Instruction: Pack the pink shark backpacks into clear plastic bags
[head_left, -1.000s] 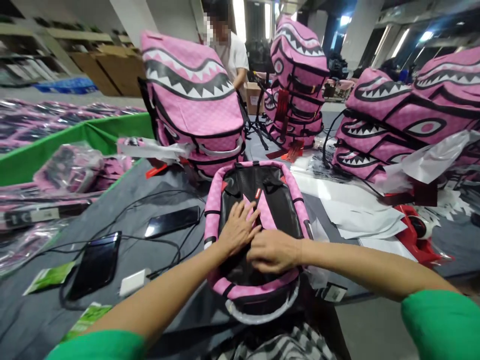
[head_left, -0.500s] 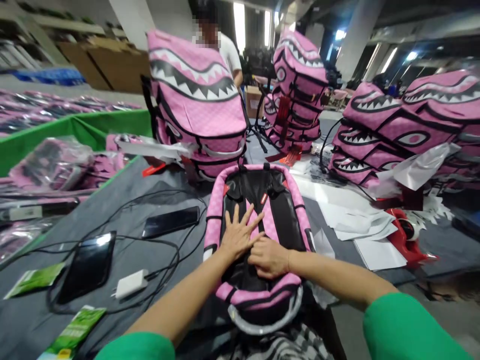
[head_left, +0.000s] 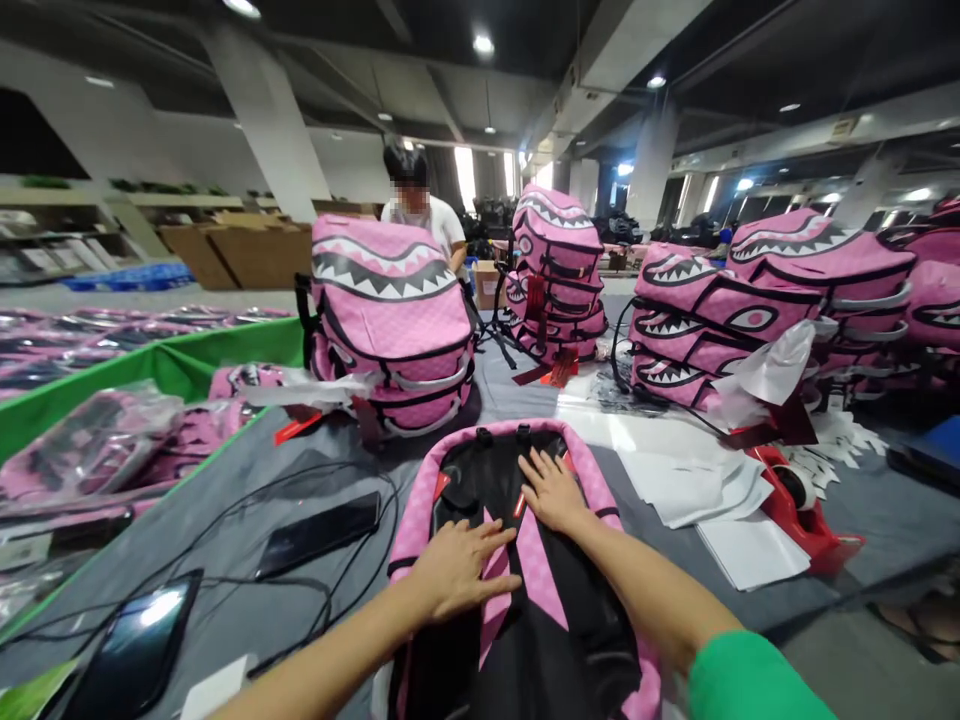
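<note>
A pink and black backpack point(head_left: 541, 580) lies in front of me with its strap side up. My left hand point(head_left: 463, 568) rests on the middle of it, fingers spread. Higher up, near the top of the right shoulder strap and a small red label point(head_left: 519, 503), my right hand point(head_left: 553, 490) lies flat with its fingers stretched out. Neither hand grips anything. The lower end of the backpack runs out of the bottom of the view.
Stacked pink backpacks with shark-mouth prints point(head_left: 390, 300) stand beyond, more to the right point(head_left: 720, 320). Phones point(head_left: 321, 535) and cables lie left, beside a green-walled bin point(head_left: 187, 365). White papers point(head_left: 690, 480) and a red tape dispenser point(head_left: 806, 515) lie right. A person point(head_left: 424, 215) stands behind.
My right hand has opened from a closed shape and moved up to the backpack's upper right. My left hand stays spread on it. The camera view has tilted upward.
</note>
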